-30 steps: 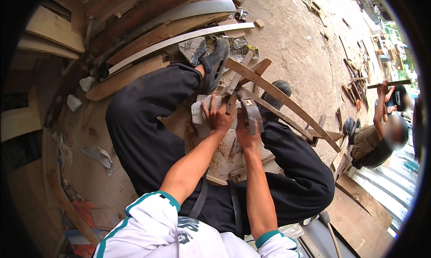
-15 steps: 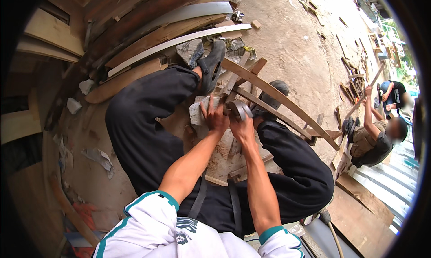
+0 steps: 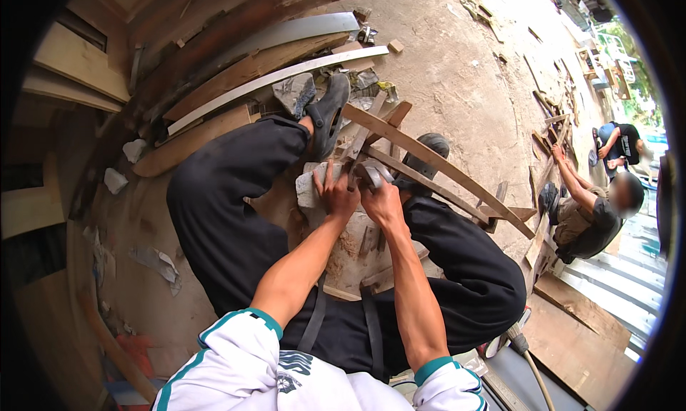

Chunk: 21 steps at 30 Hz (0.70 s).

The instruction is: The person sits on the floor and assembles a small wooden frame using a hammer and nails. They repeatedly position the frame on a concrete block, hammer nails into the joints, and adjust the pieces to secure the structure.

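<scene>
My right hand (image 3: 381,204) is closed around a grey metal tool with a rounded, curved body (image 3: 373,174); its exact kind does not show. Close beside it, my left hand (image 3: 338,194) lies by a pale stone block (image 3: 308,189), its fingers bent and its thumb side drawn in against something small I cannot make out. Just beyond both hands is the near end of a wooden frame (image 3: 436,159), made of long narrow slats with short cross pieces. It slants off to the right, over my right shoe (image 3: 429,154). Where the hands meet the frame is partly hidden.
Planks and a white strip (image 3: 279,80) lie stacked at the far left. My left shoe (image 3: 331,116) stands beside rubble. Two other people are at the right; the nearer one (image 3: 593,214) grips a long wooden piece. A brush (image 3: 517,336) lies by my right knee.
My left hand's fingers, spread before, are now more bent. The metal tool has tipped slightly in my right hand. The nearer person at the right has lowered the long wooden piece.
</scene>
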Available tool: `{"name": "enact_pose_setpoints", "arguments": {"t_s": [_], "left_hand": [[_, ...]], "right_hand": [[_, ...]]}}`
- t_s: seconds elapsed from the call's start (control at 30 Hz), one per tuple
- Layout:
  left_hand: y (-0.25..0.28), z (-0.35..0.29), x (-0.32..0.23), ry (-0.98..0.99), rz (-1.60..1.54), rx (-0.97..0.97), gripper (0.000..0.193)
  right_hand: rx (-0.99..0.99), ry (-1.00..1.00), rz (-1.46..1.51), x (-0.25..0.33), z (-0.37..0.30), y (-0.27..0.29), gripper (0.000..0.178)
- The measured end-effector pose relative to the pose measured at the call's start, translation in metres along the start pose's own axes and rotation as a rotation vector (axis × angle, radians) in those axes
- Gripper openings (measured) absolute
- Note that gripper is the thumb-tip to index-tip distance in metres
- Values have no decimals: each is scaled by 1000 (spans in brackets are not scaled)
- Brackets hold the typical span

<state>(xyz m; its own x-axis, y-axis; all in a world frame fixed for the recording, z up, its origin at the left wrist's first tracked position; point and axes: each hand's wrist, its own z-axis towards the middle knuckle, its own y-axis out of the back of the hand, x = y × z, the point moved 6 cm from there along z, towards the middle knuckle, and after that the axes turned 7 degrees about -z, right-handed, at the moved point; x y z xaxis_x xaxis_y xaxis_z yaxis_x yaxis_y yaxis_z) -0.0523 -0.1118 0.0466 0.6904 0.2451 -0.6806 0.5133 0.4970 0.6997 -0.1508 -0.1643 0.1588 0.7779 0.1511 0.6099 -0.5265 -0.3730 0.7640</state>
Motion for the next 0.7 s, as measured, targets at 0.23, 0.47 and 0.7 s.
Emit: {"name": "enact_pose_setpoints", "arguments": {"t_s": [0.23, 0.47, 0.7], "left_hand": [[5, 2, -5, 23, -1, -24, 40], [3, -1, 0, 22, -7, -18, 39], [7, 1, -6, -14, -115, -71, 39]], "right_hand": [[-414, 356, 169, 26, -17, 28, 21], [-97, 99, 94, 11, 3, 19, 25], [-123, 206, 98, 8, -13, -5, 29]]}}
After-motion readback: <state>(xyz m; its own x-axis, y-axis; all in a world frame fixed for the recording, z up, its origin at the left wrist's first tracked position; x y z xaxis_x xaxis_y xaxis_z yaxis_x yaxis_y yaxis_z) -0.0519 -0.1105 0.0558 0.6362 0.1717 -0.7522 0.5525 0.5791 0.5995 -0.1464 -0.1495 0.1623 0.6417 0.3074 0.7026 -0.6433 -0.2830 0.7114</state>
